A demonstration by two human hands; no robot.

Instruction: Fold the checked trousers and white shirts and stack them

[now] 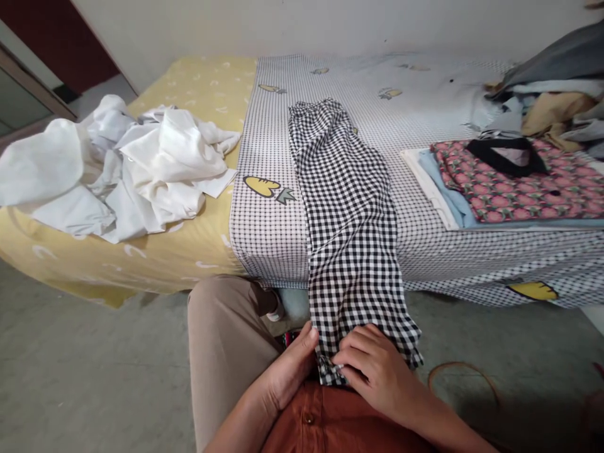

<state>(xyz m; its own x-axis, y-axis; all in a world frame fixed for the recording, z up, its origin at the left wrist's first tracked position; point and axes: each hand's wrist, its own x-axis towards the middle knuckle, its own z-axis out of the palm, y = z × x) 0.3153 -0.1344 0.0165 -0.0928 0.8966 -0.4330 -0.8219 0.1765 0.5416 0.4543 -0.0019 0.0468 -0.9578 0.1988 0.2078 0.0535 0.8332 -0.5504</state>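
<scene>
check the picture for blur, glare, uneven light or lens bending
Head view: soft light, no harsh glare on the white clothes; head view: gingham cloth, left hand and right hand fairly sharp, no strong motion blur; head view: floor dimmer than the bed, whose front edge bows, probably lens distortion.

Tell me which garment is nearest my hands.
The black-and-white checked garment, under your right hand; the white clothes and floral garment lie farther away.

Pale wall [330, 25], gry flr [94, 358], yel/chk-sheeted bed [274, 242], dk-red panel [66, 44] upper L
</scene>
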